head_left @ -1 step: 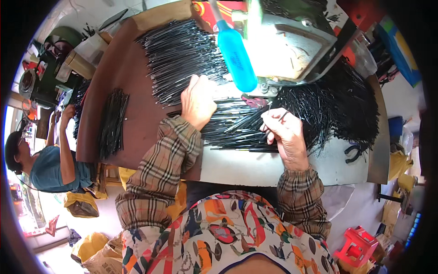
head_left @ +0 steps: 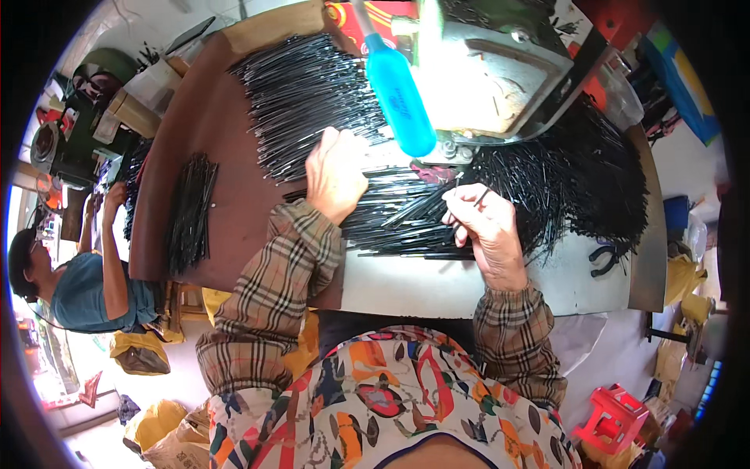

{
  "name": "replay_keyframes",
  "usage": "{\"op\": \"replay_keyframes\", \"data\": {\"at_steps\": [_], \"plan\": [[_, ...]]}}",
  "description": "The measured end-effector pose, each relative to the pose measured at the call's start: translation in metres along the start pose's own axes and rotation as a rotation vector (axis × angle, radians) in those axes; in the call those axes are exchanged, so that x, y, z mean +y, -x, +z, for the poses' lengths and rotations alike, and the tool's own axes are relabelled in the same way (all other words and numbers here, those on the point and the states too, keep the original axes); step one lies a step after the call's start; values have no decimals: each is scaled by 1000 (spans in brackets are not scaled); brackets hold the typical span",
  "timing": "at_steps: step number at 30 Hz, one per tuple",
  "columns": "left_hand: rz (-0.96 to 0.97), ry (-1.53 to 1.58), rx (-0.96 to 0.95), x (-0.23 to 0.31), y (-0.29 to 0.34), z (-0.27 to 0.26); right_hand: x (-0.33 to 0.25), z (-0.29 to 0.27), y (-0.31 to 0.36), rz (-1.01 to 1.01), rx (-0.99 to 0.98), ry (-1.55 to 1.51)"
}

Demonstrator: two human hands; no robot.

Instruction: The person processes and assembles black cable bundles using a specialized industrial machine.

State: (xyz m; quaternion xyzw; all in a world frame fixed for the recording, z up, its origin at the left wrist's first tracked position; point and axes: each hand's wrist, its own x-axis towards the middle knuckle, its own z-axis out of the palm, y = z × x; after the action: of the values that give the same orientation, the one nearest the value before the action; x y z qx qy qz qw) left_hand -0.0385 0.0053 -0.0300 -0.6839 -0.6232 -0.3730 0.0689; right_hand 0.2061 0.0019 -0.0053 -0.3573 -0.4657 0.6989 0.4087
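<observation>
Several thin, glossy black strips (head_left: 406,207) lie in a loose heap under the machine head, between my hands. My left hand (head_left: 336,176) rests at the heap's left side with its fingers curled together; its fingertips are hidden, so what they hold cannot be made out. At the right side my right hand (head_left: 488,227) is closed in a pinch, and a thin dark strip shows between its fingers. A neat row of black strips (head_left: 305,102) lies beyond my left hand. The sewing machine (head_left: 500,86) stands over the far side, partly lost in glare.
A blue-handled tool (head_left: 400,98) hangs before the machine. Tangled black strips (head_left: 601,172) spread at the right, near black-handled pliers (head_left: 603,259). A small bundle (head_left: 191,215) lies on the brown cover (head_left: 234,187). Another person (head_left: 94,281) works at far left. A red stool (head_left: 613,422) stands below.
</observation>
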Motion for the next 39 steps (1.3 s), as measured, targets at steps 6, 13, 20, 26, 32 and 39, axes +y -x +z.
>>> {"op": "replay_keyframes", "data": {"at_steps": [6,13,20,26,32,39], "plan": [[406,43,48,28,-34,-31,-11,13,-9,-111,35,222],[-584,1142,-377,69,-7,-13,3,14,-18,-221,132,267],[-754,1445,-310,74,9,-1,9,10,-17,-193,110,214],[-766,1383,-300,78,8,0,10,8,-17,-173,126,226],[-774,1333,-354,74,10,3,11,7,-20,-200,111,219],[-729,1329,-379,77,5,2,7,-7,-26,-154,12,201]]}}
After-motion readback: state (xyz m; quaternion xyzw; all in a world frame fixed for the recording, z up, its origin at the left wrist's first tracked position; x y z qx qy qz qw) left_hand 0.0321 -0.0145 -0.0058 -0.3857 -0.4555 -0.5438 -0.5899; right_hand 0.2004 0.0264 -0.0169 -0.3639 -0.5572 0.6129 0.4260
